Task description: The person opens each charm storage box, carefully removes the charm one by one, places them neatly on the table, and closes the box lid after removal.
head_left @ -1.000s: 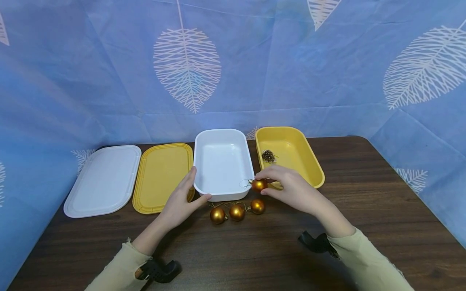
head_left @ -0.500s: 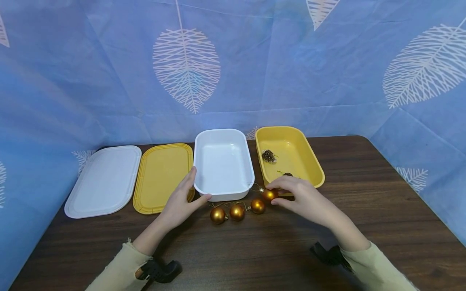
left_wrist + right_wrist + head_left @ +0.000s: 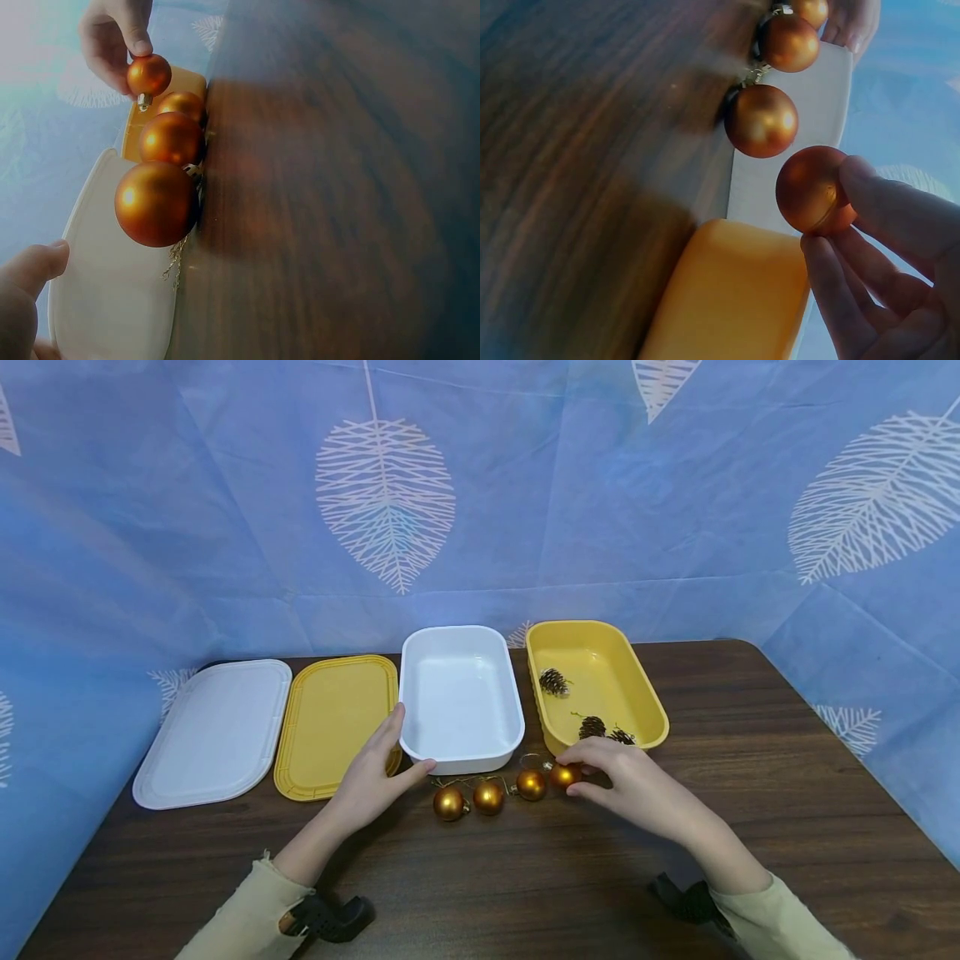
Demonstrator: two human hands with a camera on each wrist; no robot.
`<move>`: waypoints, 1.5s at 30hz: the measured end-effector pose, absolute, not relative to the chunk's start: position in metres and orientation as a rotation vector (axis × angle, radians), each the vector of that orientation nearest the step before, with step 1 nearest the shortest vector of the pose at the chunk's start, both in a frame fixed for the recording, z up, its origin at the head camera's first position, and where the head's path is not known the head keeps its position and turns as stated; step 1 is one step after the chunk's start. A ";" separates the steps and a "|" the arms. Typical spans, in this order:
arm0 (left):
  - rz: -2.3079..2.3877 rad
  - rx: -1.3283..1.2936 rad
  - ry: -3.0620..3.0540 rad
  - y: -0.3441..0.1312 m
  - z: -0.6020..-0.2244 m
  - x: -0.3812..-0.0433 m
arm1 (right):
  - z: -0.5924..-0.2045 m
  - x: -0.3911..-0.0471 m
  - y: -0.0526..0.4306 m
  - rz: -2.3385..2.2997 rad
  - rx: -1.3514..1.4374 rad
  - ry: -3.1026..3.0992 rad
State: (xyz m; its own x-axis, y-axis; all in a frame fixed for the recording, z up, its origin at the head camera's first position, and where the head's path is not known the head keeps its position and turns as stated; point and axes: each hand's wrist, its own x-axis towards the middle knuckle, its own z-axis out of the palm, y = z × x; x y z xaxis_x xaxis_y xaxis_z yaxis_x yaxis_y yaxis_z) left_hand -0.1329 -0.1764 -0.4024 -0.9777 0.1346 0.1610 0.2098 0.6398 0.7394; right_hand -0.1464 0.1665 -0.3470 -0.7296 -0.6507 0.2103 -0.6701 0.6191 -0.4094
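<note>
My right hand point(image 3: 630, 785) pinches a golden-orange Christmas ball point(image 3: 566, 775) between thumb and fingers, just in front of the yellow container. A thin hanging loop trails from its cap to the left. Three similar balls, the left one point(image 3: 450, 803), the middle one point(image 3: 488, 797) and the right one point(image 3: 531, 785), lie in a row on the table before the white container point(image 3: 462, 766). My left hand point(image 3: 366, 781) rests at that container's near left corner, fingers extended along its side and thumb at the front. In the right wrist view the pinched ball point(image 3: 814, 187) hides part of the fingers.
The yellow container point(image 3: 656, 718) stands right of the white one and holds pine cones, one at the left point(image 3: 553, 682) and two near its front wall. A yellow lid point(image 3: 336, 727) and a white lid point(image 3: 213, 735) lie left. Blue cloth point(image 3: 525, 510) hangs behind the table.
My right hand has carried the ball rightward and toward me, from the white container's near corner to the right end of the row. My left hand has stayed put.
</note>
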 end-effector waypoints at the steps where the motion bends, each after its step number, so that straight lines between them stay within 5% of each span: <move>1: -1.261 -0.291 -2.762 -0.176 -0.402 -0.133 | -0.348 -0.146 0.167 0.732 1.139 -2.793; 45: -1.264 -0.283 -2.772 -0.176 -0.402 -0.133 | -0.369 -0.146 0.171 0.659 1.144 -2.879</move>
